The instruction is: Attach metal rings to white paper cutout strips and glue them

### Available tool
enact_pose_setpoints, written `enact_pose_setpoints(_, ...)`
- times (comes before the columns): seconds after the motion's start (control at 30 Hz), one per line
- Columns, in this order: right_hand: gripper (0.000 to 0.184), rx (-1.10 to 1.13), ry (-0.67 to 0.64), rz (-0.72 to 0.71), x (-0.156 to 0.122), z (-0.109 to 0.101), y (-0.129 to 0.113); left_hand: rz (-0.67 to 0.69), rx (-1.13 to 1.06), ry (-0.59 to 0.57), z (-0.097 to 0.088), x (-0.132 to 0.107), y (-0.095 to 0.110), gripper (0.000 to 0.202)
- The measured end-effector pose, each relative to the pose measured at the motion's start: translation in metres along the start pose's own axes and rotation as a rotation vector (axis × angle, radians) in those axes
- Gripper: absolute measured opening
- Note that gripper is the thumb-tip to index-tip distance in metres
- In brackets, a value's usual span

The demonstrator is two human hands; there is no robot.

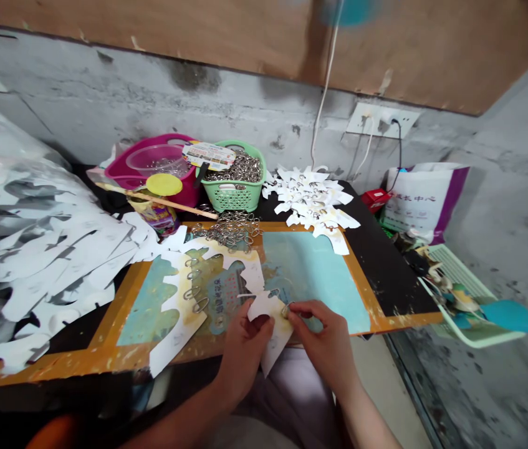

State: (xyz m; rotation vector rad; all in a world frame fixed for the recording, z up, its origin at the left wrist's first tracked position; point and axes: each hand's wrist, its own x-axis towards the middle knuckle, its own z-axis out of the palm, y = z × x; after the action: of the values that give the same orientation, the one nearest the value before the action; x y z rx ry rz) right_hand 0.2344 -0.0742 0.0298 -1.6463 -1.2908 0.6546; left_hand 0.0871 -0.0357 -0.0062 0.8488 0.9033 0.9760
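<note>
Your left hand (244, 352) and right hand (323, 342) are close together and clamp a white cut-out card (270, 318) above the orange-edged board (361, 290), with your right fingers (297, 315) at what looks like 1 metal ring (285, 310) on its edge.

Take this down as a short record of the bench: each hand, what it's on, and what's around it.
Left hand: grips a white die-cut paper card
Right hand: pinches a metal split ring at the card's edge
Work surface: orange-edged board
Nearby: loose metal rings on the board; green plastic basket of rings behind them
Also: ringed card stack; white card pile
</note>
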Motion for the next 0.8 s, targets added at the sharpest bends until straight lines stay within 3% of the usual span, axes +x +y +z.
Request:
enact_pose_setpoints(0.33, 0.010, 0.050, -0.026, -0.026, -0.002, 0.003, 0.001, 0.003, -0.085, 0.006, 0.010, -0.011, 0.000, 0.048)
enact_pose_setpoints(0.47, 0.010, 0.016, -0.109, -0.025, 0.000, -0.009, 0.002, 0.087, -0.073, -0.199, -0.003, -0.030, -0.012, 0.053)
enact_pose_setpoints(0.53, 0.012, -0.115, -0.170, -0.085, 0.003, -0.017, 0.007, 0.234, 0.108, -0.283, -0.013, -0.045, -0.017, 0.050)
enact_pose_setpoints(0.67, 0.016, -0.462, -0.247, -0.245, 0.012, -0.027, 0.025, 0.699, 0.645, -0.274, -0.021, -0.054, -0.017, 0.012)
enact_pose_setpoints(0.7, 0.016, -0.519, -0.245, -0.285, 0.014, -0.027, 0.029, 0.796, 0.751, -0.327, -0.019, -0.048, -0.014, 0.015)
enact_pose_setpoints(0.8, 0.017, -0.608, -0.203, -0.373, 0.014, -0.023, 0.040, 0.852, 1.048, -0.359, -0.003, -0.019, 0.002, 0.035)
